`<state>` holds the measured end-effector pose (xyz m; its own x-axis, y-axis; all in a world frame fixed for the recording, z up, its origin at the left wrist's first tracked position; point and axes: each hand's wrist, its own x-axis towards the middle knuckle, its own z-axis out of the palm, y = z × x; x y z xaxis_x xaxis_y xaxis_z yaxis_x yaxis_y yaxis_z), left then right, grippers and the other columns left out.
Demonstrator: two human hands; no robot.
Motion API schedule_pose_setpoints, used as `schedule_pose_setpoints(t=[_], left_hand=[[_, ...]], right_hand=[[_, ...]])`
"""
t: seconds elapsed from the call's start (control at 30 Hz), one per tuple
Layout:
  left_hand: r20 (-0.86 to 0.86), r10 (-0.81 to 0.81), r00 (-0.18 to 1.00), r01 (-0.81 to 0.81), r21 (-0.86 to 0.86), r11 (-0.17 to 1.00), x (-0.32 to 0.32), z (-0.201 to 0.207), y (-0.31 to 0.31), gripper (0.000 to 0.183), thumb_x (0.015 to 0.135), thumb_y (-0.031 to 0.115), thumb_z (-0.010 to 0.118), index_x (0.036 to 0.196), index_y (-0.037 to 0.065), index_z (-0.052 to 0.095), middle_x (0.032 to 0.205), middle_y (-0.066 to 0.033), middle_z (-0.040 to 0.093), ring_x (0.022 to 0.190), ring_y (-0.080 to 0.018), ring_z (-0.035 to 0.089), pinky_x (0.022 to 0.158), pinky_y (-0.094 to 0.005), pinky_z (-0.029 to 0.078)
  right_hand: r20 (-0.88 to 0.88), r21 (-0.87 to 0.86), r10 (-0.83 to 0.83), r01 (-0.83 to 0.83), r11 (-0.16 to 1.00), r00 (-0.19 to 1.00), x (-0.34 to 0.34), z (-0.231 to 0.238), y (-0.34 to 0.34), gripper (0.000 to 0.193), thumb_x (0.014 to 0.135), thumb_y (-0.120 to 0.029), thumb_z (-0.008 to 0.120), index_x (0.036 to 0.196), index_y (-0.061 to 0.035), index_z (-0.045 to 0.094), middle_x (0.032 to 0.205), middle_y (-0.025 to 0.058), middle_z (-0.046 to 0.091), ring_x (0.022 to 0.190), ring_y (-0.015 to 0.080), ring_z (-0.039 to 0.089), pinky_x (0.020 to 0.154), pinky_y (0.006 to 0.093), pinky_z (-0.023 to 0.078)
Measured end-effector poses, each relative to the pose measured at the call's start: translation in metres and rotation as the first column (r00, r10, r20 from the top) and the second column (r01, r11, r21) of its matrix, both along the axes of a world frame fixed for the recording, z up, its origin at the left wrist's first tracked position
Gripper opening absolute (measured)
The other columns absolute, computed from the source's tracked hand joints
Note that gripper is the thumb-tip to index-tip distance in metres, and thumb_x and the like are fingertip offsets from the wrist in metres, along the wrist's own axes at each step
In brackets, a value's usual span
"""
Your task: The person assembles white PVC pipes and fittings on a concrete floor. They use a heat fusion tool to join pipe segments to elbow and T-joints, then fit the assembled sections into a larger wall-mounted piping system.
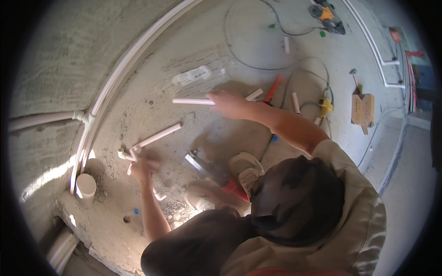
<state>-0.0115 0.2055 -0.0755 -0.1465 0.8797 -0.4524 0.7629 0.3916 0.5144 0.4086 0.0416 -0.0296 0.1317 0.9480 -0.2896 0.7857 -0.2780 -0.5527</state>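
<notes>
My right hand [226, 104] is closed on the right end of a white pipe length [189, 101] low over the concrete floor. My left hand [141, 168], a little smeared, grips a short white pipe piece [130, 169]. Close by are a pale elbow fitting [123, 154] and a longer white pipe [159, 134] slanting up to the right. Below that hand a small bent white piece [159, 196] shows. Just past my right hand lie another short pipe [254, 94] and a red-handled tool [273, 89]. A tool with a silvery metal part [195, 162] and red body [235, 188] sits by my shoes.
White pipes [133, 53] run along the left wall, and a capped stub [86, 185] stands below them. A dark cable [230, 50] loops over the floor. On the right are a yellow tool [326, 106], hammer [356, 79] and cardboard box [362, 109]; an orange-black tool [327, 14] lies farther off.
</notes>
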Motion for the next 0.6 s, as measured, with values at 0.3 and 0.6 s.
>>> schedule_pose_setpoints(t=[0.3, 0.6], left_hand=[[0.578, -0.074, 0.813, 0.193, -0.147, 0.970, 0.091, 0.196, -0.085, 0.014, 0.095, 0.013, 0.070, 0.095, -0.001, 0.068, 0.074, -0.0052, 0.065, 0.059, -0.0100, 0.057, 0.047, -0.0239, 0.041], [0.852, 0.425, 0.305, 0.538, -0.522, 0.661, 0.116, 0.221, -0.118, 0.034, 0.097, 0.024, 0.069, 0.106, -0.008, 0.065, 0.075, -0.0185, 0.068, 0.039, -0.0171, 0.053, 0.043, -0.0278, 0.049]], right_hand=[[-0.263, 0.645, 0.186, 0.029, 0.763, 0.947, -0.064, 0.082, -0.014, 0.077, 0.087, -0.004, 0.075, 0.156, -0.0206, 0.046, 0.147, 0.0138, 0.052, 0.132, 0.0358, 0.057, 0.110, 0.0468, 0.050], [0.125, 0.788, 0.353, -0.309, 0.533, 0.927, -0.078, 0.100, 0.009, 0.051, 0.083, -0.006, 0.079, 0.131, -0.0118, 0.062, 0.138, 0.0114, 0.058, 0.131, 0.0377, 0.056, 0.106, 0.0484, 0.052]])
